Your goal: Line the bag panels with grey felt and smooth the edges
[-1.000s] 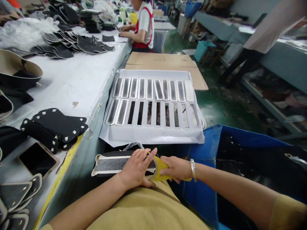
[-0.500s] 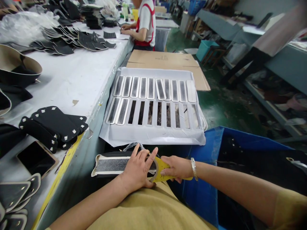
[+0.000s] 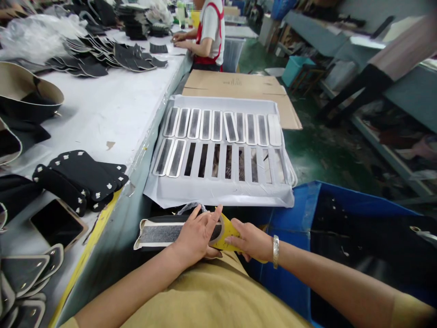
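Observation:
My left hand [image 3: 193, 232] lies over a long black piece with a grey strip edged in white [image 3: 160, 233]. Its fingers are spread, with the fingertips near the far edge, and it hides part of the piece. My right hand [image 3: 251, 238] is closed around a flat yellow tool [image 3: 228, 230] with a rounded notch at its left end. That notched end touches or overlaps the right end of the black piece, beside my left fingers. Just beyond them stands a grey-white slotted rack [image 3: 211, 193], with white-edged dark strips [image 3: 194, 124] lying across its slots.
On the table at left are black pieces with white marks [image 3: 83, 173], a phone-like dark slab [image 3: 58, 225] and white-edged pieces [image 3: 25, 273]. A blue bin [image 3: 290, 228] stands at right. Cardboard [image 3: 235, 84] lies behind the rack. A co-worker [image 3: 208, 41] works beyond; another person [image 3: 372, 77] stands at right.
The yellow tool has shifted slightly, its notch now meeting the end of the black piece where a gap showed before. My left hand stays on the piece. The whole view has moved a little.

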Demonstrator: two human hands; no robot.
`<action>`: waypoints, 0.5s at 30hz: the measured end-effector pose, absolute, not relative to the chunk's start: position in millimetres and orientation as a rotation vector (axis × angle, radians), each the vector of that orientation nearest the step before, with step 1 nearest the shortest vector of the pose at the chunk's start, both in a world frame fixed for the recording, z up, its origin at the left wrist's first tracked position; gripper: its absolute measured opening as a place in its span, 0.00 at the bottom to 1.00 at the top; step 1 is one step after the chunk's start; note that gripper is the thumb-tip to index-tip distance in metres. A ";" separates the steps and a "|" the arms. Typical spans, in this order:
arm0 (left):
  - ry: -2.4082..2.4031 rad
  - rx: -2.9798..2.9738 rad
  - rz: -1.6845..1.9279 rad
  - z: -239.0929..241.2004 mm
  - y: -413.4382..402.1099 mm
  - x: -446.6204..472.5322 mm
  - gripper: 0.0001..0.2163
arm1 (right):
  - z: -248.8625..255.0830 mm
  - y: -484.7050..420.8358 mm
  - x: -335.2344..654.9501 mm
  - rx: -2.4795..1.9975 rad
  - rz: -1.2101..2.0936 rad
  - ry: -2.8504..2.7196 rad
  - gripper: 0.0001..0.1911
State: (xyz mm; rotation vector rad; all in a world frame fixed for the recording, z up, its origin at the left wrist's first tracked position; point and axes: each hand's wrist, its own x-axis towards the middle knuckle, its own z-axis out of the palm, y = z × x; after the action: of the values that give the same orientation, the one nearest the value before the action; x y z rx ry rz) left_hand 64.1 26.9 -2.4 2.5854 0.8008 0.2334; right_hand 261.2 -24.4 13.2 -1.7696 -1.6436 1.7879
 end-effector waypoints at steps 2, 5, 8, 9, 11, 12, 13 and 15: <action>0.822 2.587 0.220 -2.2 26.1 63.9 0.62 | 11.4 -34.9 253.9 -1.818 1.706 -1.530 0.11; 0.828 2.555 0.180 -2.6 25.6 58.4 0.61 | 13.0 -51.8 249.1 -1.815 1.532 -1.396 0.11; 0.838 2.514 0.147 -2.0 27.2 48.5 0.57 | 21.0 -69.1 251.6 -1.710 1.224 -1.191 0.12; 0.845 2.516 0.130 -1.4 27.8 45.5 0.54 | 24.3 -74.0 252.3 -1.646 1.150 -1.095 0.12; 0.851 2.541 0.089 -0.1 27.8 42.0 0.47 | 30.1 -80.6 250.4 -1.501 1.110 -0.902 0.11; 0.852 2.555 0.071 0.5 27.0 41.8 0.44 | 32.1 -81.7 247.2 -1.426 1.127 -0.809 0.11; 0.861 2.564 0.060 0.8 25.8 42.6 0.42 | 33.2 -81.1 242.4 -1.352 1.149 -0.717 0.10; 0.901 2.569 0.067 0.5 22.2 46.5 0.41 | 33.0 -75.0 229.8 -1.225 1.158 -0.543 0.10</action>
State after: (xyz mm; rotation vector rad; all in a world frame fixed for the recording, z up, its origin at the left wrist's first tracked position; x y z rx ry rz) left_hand 46.5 22.2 0.5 2.5689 0.9012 0.0673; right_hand 229.8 -75.0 33.0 -1.2253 -0.5431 1.1582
